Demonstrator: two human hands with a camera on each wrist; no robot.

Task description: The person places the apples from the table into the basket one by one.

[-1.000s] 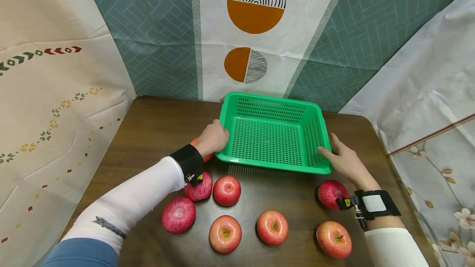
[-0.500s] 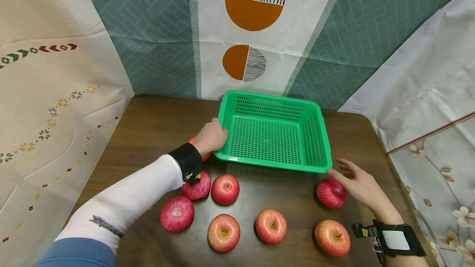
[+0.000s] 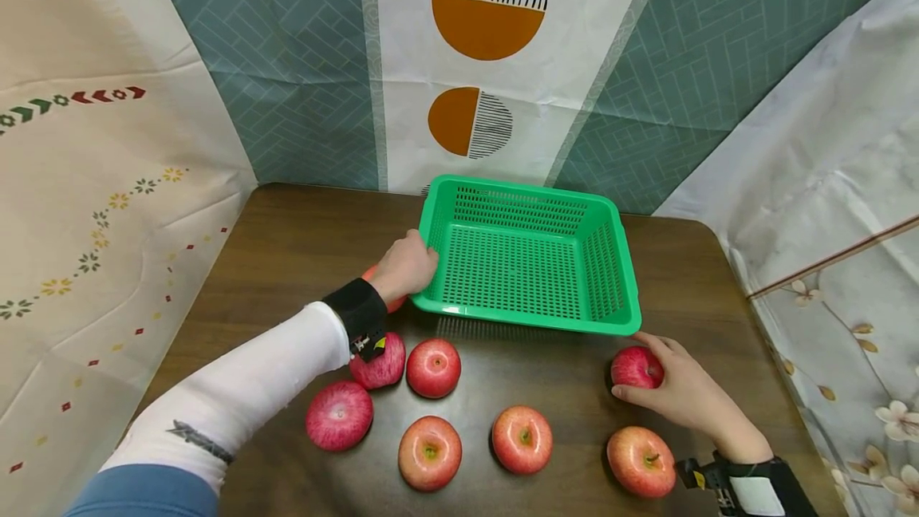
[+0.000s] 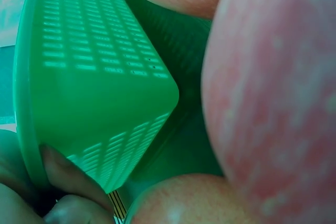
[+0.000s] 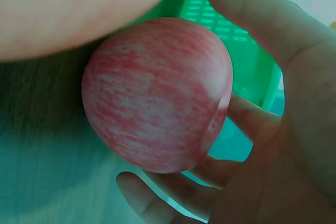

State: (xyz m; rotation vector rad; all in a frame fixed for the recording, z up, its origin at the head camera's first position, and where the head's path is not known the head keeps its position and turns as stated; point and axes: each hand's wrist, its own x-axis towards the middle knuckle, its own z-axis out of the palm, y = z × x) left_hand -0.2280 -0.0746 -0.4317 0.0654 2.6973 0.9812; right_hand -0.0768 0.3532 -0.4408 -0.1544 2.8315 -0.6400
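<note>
My left hand [image 3: 406,266] grips the left rim of a green plastic basket [image 3: 527,321]; in the left wrist view its fingers [image 4: 68,174] curl over the rim. At the table's right, my right hand [image 3: 682,385] reaches round a dark red apple [image 3: 633,367]. In the right wrist view that apple [image 5: 157,95] lies between the spread thumb and the fingers, with the thumb [image 5: 247,6] apart from its skin. Several fingertips pass behind or beside the apple, and whether they touch it is hard to tell. The basket holds nothing inside.
Several more apples lie on the brown table [image 3: 309,222]: a yellow-red one [image 3: 641,461] just in front of my right hand, two at the front middle, and a group near my left forearm. An orange-red fruit [image 3: 395,303] is partly hidden under my left wrist.
My right hand has left the basket's right side, drawn back toward me, and come round the dark red apple. My left hand stays on the rim, and the basket has hardly moved.
</note>
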